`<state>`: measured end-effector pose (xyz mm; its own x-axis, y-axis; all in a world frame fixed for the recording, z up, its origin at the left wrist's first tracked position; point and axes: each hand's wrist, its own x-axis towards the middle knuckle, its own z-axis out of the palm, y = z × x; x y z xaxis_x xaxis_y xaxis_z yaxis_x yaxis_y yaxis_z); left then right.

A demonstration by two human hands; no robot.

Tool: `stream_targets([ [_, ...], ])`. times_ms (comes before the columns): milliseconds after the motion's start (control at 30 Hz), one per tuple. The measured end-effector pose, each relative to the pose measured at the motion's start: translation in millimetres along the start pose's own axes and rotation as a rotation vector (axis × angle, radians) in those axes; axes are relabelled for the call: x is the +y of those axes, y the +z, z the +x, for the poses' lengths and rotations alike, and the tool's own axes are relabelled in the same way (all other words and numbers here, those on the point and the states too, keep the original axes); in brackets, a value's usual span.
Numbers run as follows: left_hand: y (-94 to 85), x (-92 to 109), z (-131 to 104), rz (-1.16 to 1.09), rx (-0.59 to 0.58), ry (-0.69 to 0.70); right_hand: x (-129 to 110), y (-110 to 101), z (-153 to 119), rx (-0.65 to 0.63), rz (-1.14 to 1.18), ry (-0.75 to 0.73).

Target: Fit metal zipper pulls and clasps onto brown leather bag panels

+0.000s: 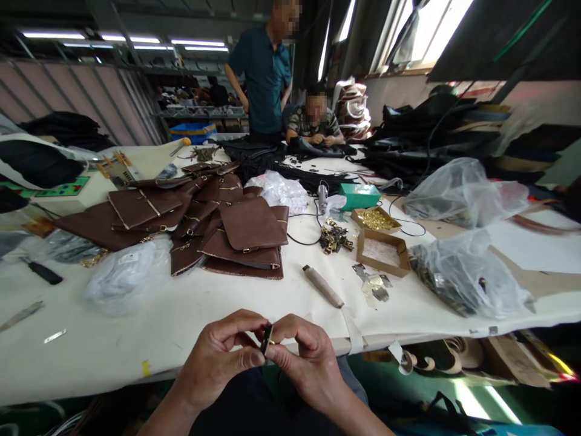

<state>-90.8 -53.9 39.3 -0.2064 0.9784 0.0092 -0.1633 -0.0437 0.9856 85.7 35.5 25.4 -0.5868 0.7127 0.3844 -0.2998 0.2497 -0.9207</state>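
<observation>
Just off the table's front edge, my left hand [227, 351] and my right hand [306, 354] meet fingertip to fingertip. Between them they pinch a small dark piece with a gold-coloured edge [265, 340]; its exact kind is too small to make out. Both hands grip it between thumb and forefinger. Beyond the hands on the white table [181, 315] lies a thick beige stick-shaped tool [323, 286]. Dark and gold metal fittings [336, 236] form a small heap behind it. Flat metal plates [373, 283] are scattered to the right of the tool.
Brown leather pieces with zips [254, 224] are piled at left centre. Cardboard boxes of small parts [385, 266] and clear plastic bags [472, 272] stand to the right. A black-handled tool [43, 272] lies at left. Across the table are a standing person [261, 79] and a seated person [313, 124].
</observation>
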Motion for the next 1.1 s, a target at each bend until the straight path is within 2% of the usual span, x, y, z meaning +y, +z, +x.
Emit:
stream_targets([
  [300, -10.7, -14, 31, -0.003, -0.029, 0.009, 24, -6, 16, 0.031, 0.047, 0.076],
  [400, -13.4, -18, 47, 0.012, -0.058, -0.012, 27, -11, 27, 0.055, 0.051, 0.098],
  [467, -23.0, -18, 63, 0.064, -0.073, -0.021, 32, -15, 35, 0.088, 0.072, 0.132],
  [500, -31.5, -17, 74, 0.126, -0.048, -0.004, 35, -19, 38, 0.105, 0.082, 0.158],
  [567, -56.1, -12, 100, 0.366, 0.088, 0.105, 47, -27, 44, 0.138, 0.096, 0.219],
  [633, -86.6, -5, 131, 0.801, 0.293, 0.298, 64, -36, 46, 0.163, 0.095, 0.282],
  [667, -101.5, -1, 147, 1.04, 0.313, 0.393, 73, -41, 47, 0.175, 0.098, 0.314],
  [733, -126.5, 6, 176, 1.45, 0.227, 0.528, 90, -47, 45, 0.191, 0.11, 0.372],
  [800, -141.5, 11, 198, 1.645, 0.096, 0.583, 102, -50, 42, 0.191, 0.129, 0.406],
  [867, -147.1, 14, 213, 1.686, 0.005, 0.606, 106, -50, 39, 0.179, 0.148, 0.418],
  [967, -144.2, 21, 227, 1.684, -0.043, 0.663, 104, -50, 36, 0.168, 0.162, 0.415],
  [1033, -137.3, 35, 232, 1.68, -0.035, 0.717, 101, -50, 37, 0.16, 0.166, 0.409],
  [1100, -125.9, 60, 234, 1.671, -0.012, 0.785, 99, -51, 37, 0.148, 0.175, 0.396],
])
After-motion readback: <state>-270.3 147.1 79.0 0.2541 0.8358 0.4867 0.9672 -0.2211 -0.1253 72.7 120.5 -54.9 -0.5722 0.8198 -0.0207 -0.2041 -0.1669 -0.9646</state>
